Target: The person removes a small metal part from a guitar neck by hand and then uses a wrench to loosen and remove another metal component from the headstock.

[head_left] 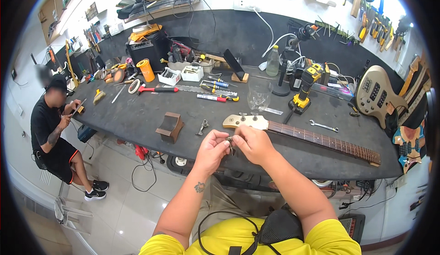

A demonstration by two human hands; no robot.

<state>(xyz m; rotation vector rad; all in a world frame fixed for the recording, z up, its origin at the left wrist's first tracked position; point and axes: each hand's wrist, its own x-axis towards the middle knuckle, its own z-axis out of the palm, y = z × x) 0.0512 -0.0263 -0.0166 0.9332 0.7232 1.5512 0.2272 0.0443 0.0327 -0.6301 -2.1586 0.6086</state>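
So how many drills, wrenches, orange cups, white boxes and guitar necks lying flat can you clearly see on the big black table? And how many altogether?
Drill: 1
Wrench: 1
Orange cup: 1
White boxes: 2
Guitar neck: 1
Total: 6

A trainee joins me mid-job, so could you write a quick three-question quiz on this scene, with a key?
1. True or false: the left hand and right hand meet at a small dull metal part.

2. What lies between the brown, curved-top block and the cream guitar headstock?
A) A round white tape roll
B) A loose silver metal fitting
C) A red-and-black-handled tool

3. Fill in near or far: from the person, the silver metal wrench lies on the ___ side of the long brown fretboard.

Key: 1 true; 2 B; 3 far.
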